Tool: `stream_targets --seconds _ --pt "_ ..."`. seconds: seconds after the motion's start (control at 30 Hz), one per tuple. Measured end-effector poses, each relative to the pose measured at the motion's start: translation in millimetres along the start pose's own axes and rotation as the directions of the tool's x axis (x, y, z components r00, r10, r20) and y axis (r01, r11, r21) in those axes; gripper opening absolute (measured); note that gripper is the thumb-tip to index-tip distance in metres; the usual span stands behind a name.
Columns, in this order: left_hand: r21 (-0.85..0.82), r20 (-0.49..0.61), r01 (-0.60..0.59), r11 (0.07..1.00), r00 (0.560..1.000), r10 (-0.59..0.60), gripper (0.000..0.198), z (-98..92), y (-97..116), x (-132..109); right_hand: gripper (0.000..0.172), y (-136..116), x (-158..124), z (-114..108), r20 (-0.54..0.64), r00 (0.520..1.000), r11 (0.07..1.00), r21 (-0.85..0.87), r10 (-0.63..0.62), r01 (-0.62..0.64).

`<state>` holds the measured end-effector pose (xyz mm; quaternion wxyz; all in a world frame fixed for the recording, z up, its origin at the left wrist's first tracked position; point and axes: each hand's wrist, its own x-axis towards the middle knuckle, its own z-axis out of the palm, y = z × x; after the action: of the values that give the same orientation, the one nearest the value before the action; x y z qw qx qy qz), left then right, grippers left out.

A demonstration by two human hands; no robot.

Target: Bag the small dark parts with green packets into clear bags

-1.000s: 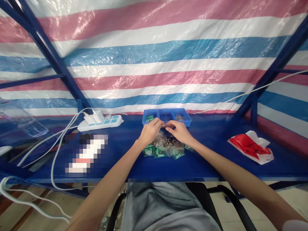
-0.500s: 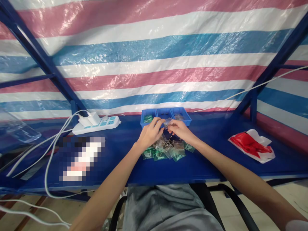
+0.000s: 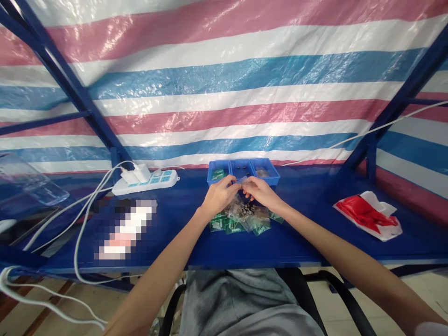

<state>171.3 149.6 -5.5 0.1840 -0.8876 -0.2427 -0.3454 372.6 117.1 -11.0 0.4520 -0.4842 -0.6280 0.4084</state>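
A small clear plastic bag (image 3: 241,179) is pinched between my two hands, above a heap on the blue table. My left hand (image 3: 221,193) grips its left side, fingers closed together. On the other side, my right hand (image 3: 258,190) has its fingertips closed on the bag; whether a small part is also in them I cannot tell. Below lies a pile of small clear bags (image 3: 245,217) mixed with green pieces and small dark parts. Just behind the hands sits a blue three-section tray (image 3: 277,179), with green pieces at left, a few dark parts in the middle and clear bags at right.
A white power strip (image 3: 147,183) with plugged-in adapters and looping white cables (image 3: 79,242) is at left. A red and white plastic bag (image 3: 367,214) lies at right. Blue frame posts (image 3: 371,140) and a striped sheet (image 3: 245,112) stand behind the table (image 3: 252,252).
The hands have come slightly closer together at the small bag, and the left fingers are more bunched. The whole view has shifted a little; the pile and tray look the same.
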Motion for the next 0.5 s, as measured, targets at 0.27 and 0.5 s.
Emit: stream_targets --seconds 0.27,0.5 --pt "-0.015 -0.065 0.073 0.997 0.995 -0.074 0.013 -4.0 8 9 0.024 -6 -3 -8 -0.054 0.903 0.827 -0.428 -0.426 0.364" --pt "-0.033 -0.038 0.025 0.999 0.999 -0.026 0.012 -1.6 10 9 0.016 -9 -7 -3 -0.027 0.912 0.829 -0.428 -0.409 0.359"
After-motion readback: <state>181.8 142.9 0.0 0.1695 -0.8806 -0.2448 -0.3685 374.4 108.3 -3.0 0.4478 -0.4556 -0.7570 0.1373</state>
